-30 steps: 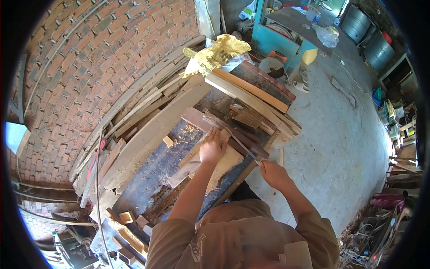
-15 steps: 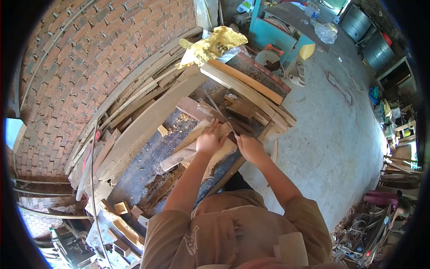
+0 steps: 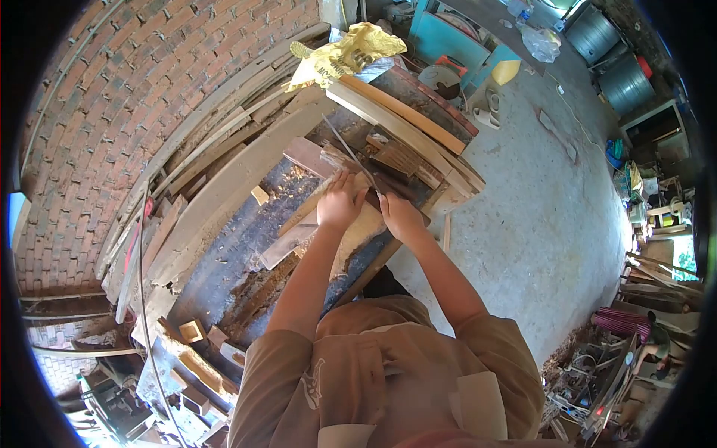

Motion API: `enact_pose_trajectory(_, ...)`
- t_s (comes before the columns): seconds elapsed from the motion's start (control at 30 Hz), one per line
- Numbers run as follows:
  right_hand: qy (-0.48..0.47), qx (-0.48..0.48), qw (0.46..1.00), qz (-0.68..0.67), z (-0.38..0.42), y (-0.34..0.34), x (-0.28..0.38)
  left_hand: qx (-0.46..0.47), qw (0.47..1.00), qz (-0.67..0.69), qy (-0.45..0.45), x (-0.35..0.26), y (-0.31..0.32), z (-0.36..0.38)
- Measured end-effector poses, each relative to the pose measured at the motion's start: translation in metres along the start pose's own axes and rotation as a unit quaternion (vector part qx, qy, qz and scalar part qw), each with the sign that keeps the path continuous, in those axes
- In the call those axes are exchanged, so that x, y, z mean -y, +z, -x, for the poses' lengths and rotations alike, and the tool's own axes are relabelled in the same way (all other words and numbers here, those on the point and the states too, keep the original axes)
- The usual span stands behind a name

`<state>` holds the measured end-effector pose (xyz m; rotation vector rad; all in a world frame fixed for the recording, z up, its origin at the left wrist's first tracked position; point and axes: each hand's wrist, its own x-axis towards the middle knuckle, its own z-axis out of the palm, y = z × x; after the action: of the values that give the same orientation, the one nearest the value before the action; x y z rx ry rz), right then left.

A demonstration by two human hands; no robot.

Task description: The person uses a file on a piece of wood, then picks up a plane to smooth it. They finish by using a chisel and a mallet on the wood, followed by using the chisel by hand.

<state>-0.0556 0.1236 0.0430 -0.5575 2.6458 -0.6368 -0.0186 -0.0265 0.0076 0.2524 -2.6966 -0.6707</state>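
Observation:
My right hand (image 3: 402, 216) is closed around the near end of a long thin metal file (image 3: 348, 146). The file slants away to the upper left, across the end of a pale piece of wood (image 3: 364, 181). My left hand (image 3: 340, 203) lies over that wood, its fingers bent down on it close beside the file. Part of the wood is hidden beneath the hand. Under my forearms are a flat wooden strip (image 3: 287, 243) and a rough-edged board (image 3: 358, 237). A brownish block (image 3: 306, 155) sits just beyond my left hand.
The dark workbench top (image 3: 228, 257) carries shavings and offcuts. Long planks (image 3: 396, 131) lie at its far right, near a yellow sack (image 3: 347, 56). More timber (image 3: 216, 145) runs along the brick wall (image 3: 172, 82). A teal machine (image 3: 448, 45) stands beyond, on the concrete floor (image 3: 515, 216).
The whole view has shifted slightly. My right hand has pushed the file a little forward and left, so its far end reaches further out. My left hand stays on the wood.

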Motion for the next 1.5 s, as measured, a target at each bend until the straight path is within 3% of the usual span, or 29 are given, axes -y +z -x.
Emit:
enact_pose_trajectory(0.33,-0.012,-0.004,1.0,0.027,0.075,-0.029,-0.03,-0.017,1.0,-0.01,0.012,0.001,0.003,0.002)
enact_pose_trajectory(0.5,0.051,0.029,0.998,0.013,0.1,-0.044,-0.027,-0.015,1.0,0.002,0.01,-0.001,0.0,0.001)
enact_pose_trajectory(0.83,-0.021,-0.002,0.999,0.046,-0.001,-0.018,0.016,-0.023,1.0,-0.003,0.014,0.0,0.003,0.003)
enact_pose_trajectory(1.03,-0.026,-0.009,0.999,0.027,0.043,-0.021,-0.015,-0.02,1.0,0.001,0.014,0.002,0.004,0.002)
enact_pose_trajectory(1.2,0.09,0.09,0.99,0.064,0.099,-0.052,-0.016,-0.022,1.0,0.005,0.011,0.001,0.004,0.002)
enact_pose_trajectory(1.37,0.001,0.013,0.999,0.04,0.054,-0.032,-0.006,-0.018,1.0,0.015,0.008,-0.001,0.002,0.001)
enact_pose_trajectory(1.5,0.011,0.03,0.999,0.044,-0.007,-0.021,0.025,-0.026,1.0,0.004,0.016,0.001,0.002,0.001)
